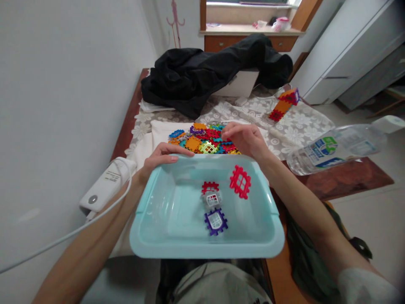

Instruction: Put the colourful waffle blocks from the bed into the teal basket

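Holding the far rim of the light blue plastic tub (152, 236), the left hand (160, 158) curls its fingers shut; right hand (245, 139) fingers pinch into the colourful plastic block pile (202, 141) just beyond

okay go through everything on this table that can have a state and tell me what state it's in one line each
Left hand: gripping the far rim of the tub.
Right hand: fingers down on the pile of tiles.
Light blue tub: open, holding four tiles.
Pile of tiles: loose on the tablecloth.
Block tower: assembled, leaning.
Water bottle: capped, lying on its side.
Black jacket: crumpled in a heap.
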The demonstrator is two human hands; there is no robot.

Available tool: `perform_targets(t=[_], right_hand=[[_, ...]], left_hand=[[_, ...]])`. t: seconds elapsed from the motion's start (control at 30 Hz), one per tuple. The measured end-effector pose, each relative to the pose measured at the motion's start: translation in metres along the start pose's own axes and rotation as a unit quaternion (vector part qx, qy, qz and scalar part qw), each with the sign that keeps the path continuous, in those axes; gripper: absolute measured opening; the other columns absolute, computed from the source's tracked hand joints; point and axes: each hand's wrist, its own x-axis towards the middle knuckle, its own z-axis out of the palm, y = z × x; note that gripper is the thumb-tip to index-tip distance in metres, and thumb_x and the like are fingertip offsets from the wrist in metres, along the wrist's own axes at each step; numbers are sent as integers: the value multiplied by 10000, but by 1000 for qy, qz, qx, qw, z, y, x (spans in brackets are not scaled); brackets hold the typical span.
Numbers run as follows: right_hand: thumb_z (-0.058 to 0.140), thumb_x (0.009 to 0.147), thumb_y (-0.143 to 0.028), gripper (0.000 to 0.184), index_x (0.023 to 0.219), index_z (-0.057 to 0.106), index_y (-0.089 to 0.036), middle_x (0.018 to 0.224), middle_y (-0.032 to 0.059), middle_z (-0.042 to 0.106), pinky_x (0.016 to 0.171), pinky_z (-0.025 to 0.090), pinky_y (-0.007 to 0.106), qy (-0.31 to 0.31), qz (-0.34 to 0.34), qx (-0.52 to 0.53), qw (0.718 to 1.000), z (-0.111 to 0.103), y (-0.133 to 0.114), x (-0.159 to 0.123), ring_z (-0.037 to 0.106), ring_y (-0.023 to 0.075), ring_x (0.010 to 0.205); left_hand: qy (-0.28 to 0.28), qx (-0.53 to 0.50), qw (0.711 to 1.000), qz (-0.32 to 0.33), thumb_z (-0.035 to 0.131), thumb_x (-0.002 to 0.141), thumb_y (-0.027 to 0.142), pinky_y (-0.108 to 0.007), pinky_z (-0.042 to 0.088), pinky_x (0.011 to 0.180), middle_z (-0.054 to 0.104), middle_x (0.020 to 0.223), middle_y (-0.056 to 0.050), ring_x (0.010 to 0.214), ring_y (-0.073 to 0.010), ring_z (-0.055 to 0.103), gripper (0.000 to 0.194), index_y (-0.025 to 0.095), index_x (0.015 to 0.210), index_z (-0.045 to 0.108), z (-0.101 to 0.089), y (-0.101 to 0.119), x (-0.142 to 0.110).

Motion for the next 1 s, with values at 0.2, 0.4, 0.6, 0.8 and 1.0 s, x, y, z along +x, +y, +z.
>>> perform_targets(t=[0.2,0.4,0.6,0.8,1.0], right_hand=[[725,1030,-549,459,1400,781,-282,1474,127,734,1207,457,585,-34,15,-397,917,-20,34,1,651,361,1366],[710,1067,-426,279,1282,820,-286,1370,102,797,1260,353,562,-139,20,-524,840,-28,61,0,687,320,1313],[695,1067,-448,215,1097,840,-293,1251,77,831,1208,391,525,-115,-6,-525,843,-34,67,3,700,301,1206],[714,1030,-420,205,907,817,-292,1161,66,819,1087,477,526,-31,-35,-507,861,-34,68,3,683,312,1122],[723,998,-469,248,871,743,-257,942,64,768,913,540,465,99,-34,-398,912,-29,63,3,686,278,933]], left_hand=[[-5,4,1000,20,875,709,293,-220,569,585,872,862,-94,677,-198,771,255,188,934,928,4,0,2],[26,10,998,52,911,681,304,-198,581,592,874,878,-90,690,-191,778,286,174,936,925,9,1,5],[31,16,999,40,909,678,310,-217,592,619,876,902,-90,703,-197,775,326,169,972,923,11,4,5],[32,24,998,53,901,714,325,-216,597,639,884,1026,-111,776,-206,795,324,174,999,923,10,-1,4],[4,6,999,45,901,726,303,-215,596,633,884,1042,-117,730,-181,780,340,177,1041,922,5,-5,7]])
